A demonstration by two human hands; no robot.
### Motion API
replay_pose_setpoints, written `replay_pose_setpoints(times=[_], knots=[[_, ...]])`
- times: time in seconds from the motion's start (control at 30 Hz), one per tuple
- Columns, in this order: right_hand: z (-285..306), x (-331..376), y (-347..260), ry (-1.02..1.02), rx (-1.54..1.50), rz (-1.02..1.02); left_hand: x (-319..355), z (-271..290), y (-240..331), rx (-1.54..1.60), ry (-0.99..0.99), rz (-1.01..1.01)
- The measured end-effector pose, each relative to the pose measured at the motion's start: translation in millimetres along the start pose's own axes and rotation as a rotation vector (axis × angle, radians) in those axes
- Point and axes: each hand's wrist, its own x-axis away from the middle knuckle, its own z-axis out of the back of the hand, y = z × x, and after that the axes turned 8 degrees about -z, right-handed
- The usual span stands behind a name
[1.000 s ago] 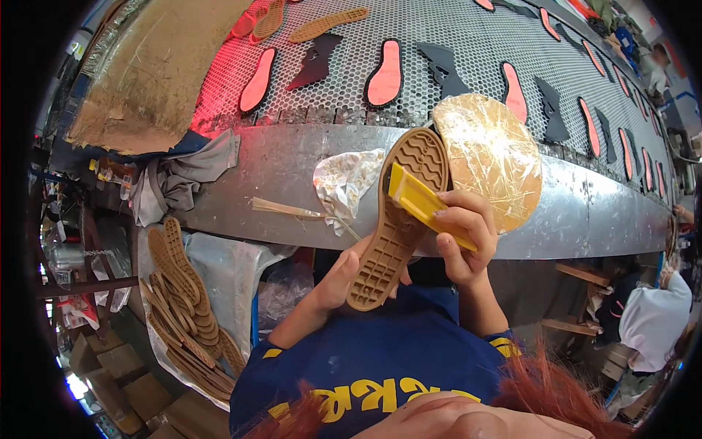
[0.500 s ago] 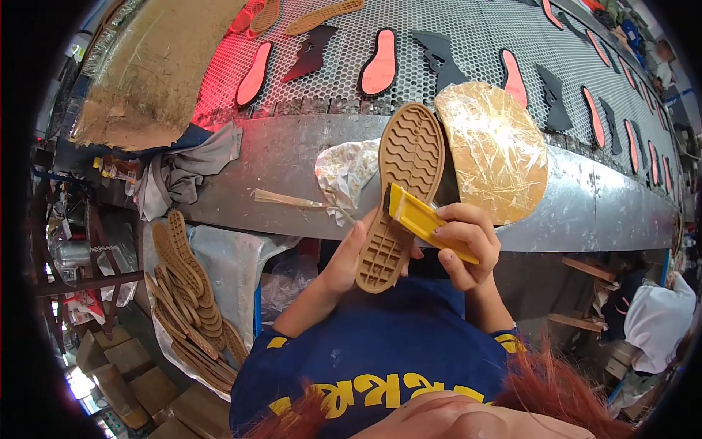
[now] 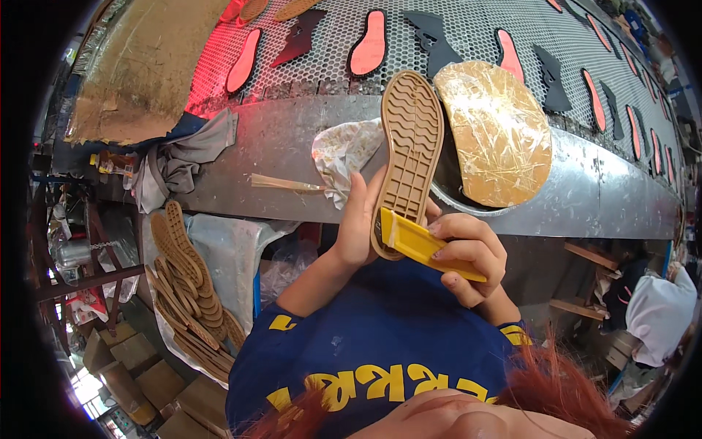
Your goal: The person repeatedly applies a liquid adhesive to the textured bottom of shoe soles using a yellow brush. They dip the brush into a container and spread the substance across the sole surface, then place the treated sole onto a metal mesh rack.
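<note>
A tan rubber shoe sole (image 3: pixel 411 139) is held upright in front of me, its wavy and gridded tread facing up. My left hand (image 3: pixel 360 219) grips the sole's lower left edge, with the thumb raised beside it. A yellow-handled brush (image 3: pixel 420 243) is pinched between the thumb and fingers of my right hand (image 3: pixel 474 256). The brush's head lies against the lower end of the sole, over the gridded part; its bristles are mostly hidden. Behind the sole, a gold taped board (image 3: pixel 497 139) partly covers a round dark opening (image 3: pixel 450 179) in the metal table.
A crumpled patterned cloth (image 3: pixel 342 154) and a thin pale brush (image 3: pixel 285 183) lie on the metal ledge (image 3: pixel 278 132). Several tan soles (image 3: pixel 186 293) are piled at left. Beyond, a mesh conveyor (image 3: pixel 468 29) carries pink-topped insoles (image 3: pixel 369 44) and black cut pieces (image 3: pixel 431 47).
The brush has slid from the sole's middle down to its lower end. The sole and both hands have shifted slightly. Table and conveyor sit a little higher in view.
</note>
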Motion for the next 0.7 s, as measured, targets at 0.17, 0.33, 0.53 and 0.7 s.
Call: replay_pose_setpoints(times=[0.17,0.33,0.53,0.7], knots=[[2.3,-0.5,-4.2,-0.056,-0.129,-0.068,-0.7,3.8,0.0,0.080,0.027,0.021],[5.3,-4.7,4.1,-0.099,-0.319,-0.181,2.4,0.9,4.2,0.151,0.061,0.037],[10.6,-21.0,21.1,-0.215,-0.583,-0.234,5.6,-3.7,9.6,0.290,0.114,0.082],[15.2,-37.9,27.1,-0.314,-0.643,-0.197,7.6,-9.2,16.5,0.137,0.130,0.182]])
